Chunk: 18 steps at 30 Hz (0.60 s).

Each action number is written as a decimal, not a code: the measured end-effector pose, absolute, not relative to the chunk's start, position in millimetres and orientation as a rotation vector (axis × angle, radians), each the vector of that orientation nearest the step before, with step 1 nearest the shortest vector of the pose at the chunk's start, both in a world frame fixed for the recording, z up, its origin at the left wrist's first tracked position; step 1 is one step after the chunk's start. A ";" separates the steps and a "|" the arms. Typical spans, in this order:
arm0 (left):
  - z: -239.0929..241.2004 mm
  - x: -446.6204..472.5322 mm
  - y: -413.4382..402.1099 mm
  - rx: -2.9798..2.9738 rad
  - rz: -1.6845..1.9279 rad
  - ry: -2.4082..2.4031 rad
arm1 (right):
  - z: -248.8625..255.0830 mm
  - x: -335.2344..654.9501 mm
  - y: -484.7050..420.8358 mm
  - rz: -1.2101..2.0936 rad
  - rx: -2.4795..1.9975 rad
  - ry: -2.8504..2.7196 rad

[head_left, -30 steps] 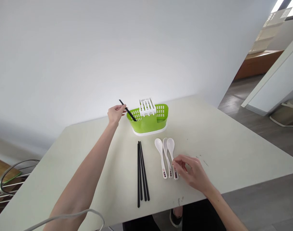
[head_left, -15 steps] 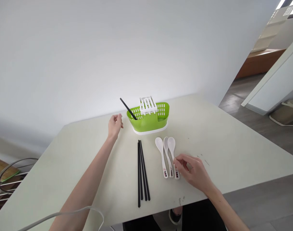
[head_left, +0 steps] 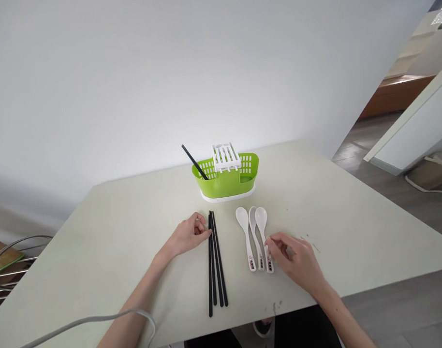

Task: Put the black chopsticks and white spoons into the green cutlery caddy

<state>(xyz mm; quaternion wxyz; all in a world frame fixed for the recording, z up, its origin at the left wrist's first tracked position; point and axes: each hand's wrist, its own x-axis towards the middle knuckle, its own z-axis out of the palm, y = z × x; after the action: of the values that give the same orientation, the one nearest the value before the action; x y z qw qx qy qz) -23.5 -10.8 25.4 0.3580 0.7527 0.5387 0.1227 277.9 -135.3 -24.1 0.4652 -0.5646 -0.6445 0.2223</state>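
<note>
Several black chopsticks [head_left: 215, 270] lie side by side on the table. At their left edge is my left hand [head_left: 187, 236], fingers loosely curled, thumb tip at the leftmost chopstick; thumb and forefinger stand apart with nothing held. Three white spoons [head_left: 245, 232] lie to the right, bowls pointing away from me. My right hand [head_left: 295, 261] is closed, thumb and forefinger pinching the handle of the rightmost spoon [head_left: 260, 218], which still lies on the table. Behind them stands a green basket [head_left: 226, 186] with a white rack across its middle; black chopsticks [head_left: 194, 161] lean in its left compartment.
The pale table [head_left: 144, 198] meets a white wall [head_left: 152, 87] behind the basket. A grey cable [head_left: 97, 319] crosses over my left forearm at the lower left. A metal rack [head_left: 14, 273] stands beyond the table's left edge.
My left hand has come back from beside the basket, toward me and rightward, to the chopsticks on the table. My right hand has stayed at the rightmost spoon. The view has shifted slightly.
</note>
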 end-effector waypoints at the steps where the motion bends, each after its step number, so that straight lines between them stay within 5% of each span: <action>1: 25.5 -24.2 -14.6 1.934 0.321 1.412 | -24.4 277.9 -135.4 0.544 -1.393 -1.579; 18: 30.6 -13.3 -37.6 2.029 0.282 1.556 | -23.7 278.7 -136.1 0.550 -1.436 -1.601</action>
<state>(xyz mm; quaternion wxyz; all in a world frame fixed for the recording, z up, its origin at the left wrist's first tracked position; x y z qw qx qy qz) -13.3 -37.6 30.6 0.2807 0.7569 0.5807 0.1050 278.7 -136.1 -23.7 0.4445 -0.5795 -0.6460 0.2221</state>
